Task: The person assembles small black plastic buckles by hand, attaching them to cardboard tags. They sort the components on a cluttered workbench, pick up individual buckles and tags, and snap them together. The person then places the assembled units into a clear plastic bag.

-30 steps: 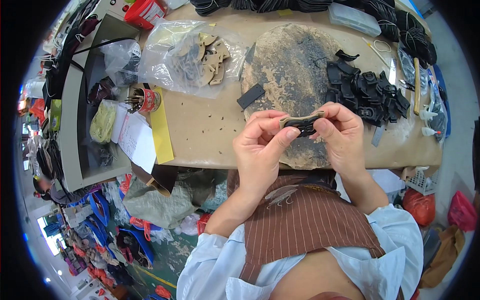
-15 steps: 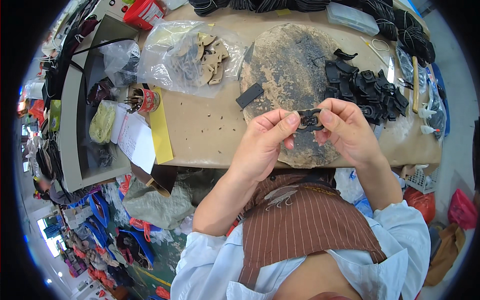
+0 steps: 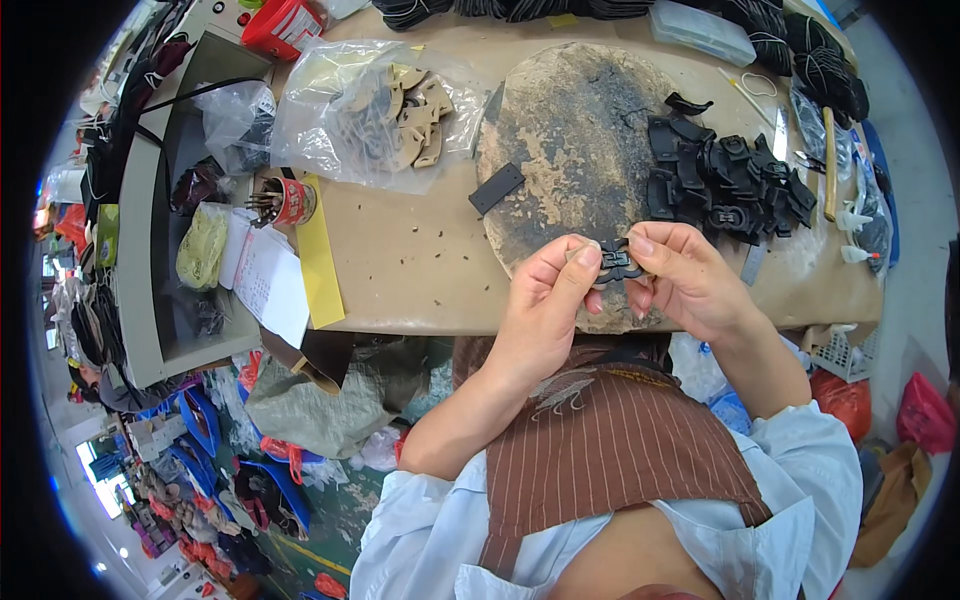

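Note:
Between both hands is a small black curved piece with a dark metal fitting [image 3: 615, 259] in its middle, like a buckle. My left hand [image 3: 553, 295] pinches its left end between thumb and fingers. Closed on the right end is my right hand [image 3: 690, 272]. The piece hangs above the near part of a round, worn board [image 3: 560, 130]. Right of the hands, a heap of black curved pieces [image 3: 735, 175] lies partly on that board; one shows a similar fitting. A flat black rectangular piece [image 3: 496, 188] rests at the board's left edge.
A clear plastic bag [image 3: 310, 120] with tan cut pieces [image 3: 420, 125] lies left of the board. Farther left stand a red can of thin tools [image 3: 297, 202] and a grey open box [image 3: 145, 290]. A wooden-handled tool [image 3: 830, 165] lies at right, black cord bundles [image 3: 550, 8] at the back.
Both hands have moved slightly nearer to me with the black piece, which is now tilted differently. My grip on both its ends continues.

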Demonstrator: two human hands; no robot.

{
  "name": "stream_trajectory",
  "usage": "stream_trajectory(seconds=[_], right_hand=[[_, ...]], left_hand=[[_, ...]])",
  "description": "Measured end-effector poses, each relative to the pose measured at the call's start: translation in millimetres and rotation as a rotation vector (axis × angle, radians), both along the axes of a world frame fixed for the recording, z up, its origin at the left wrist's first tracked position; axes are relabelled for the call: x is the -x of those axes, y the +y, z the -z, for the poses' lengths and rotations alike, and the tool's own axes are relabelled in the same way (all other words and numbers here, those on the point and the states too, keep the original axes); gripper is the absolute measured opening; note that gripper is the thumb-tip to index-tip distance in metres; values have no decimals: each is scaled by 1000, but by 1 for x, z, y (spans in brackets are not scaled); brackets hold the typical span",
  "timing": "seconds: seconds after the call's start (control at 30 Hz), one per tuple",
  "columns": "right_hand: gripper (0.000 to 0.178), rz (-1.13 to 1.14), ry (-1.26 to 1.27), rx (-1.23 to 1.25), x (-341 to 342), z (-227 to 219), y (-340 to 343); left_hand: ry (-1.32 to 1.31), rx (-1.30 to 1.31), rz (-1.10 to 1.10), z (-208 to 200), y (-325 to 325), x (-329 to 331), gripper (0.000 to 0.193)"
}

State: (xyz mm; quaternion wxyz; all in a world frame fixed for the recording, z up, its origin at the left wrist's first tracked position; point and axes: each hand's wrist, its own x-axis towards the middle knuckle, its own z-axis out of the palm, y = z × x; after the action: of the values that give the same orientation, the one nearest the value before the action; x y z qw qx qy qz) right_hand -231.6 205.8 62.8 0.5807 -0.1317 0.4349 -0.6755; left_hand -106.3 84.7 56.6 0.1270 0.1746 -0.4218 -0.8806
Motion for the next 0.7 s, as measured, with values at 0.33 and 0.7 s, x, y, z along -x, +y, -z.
stream_trajectory(seconds=[0.33, 0.7], right_hand=[[26, -153, 88, -103, 6, 13, 1], [15, -158, 402, 158, -7, 8, -5]], left_hand=[[72, 592, -25, 18, -5, -12, 19], [-116, -242, 224, 34, -23, -33, 25]])
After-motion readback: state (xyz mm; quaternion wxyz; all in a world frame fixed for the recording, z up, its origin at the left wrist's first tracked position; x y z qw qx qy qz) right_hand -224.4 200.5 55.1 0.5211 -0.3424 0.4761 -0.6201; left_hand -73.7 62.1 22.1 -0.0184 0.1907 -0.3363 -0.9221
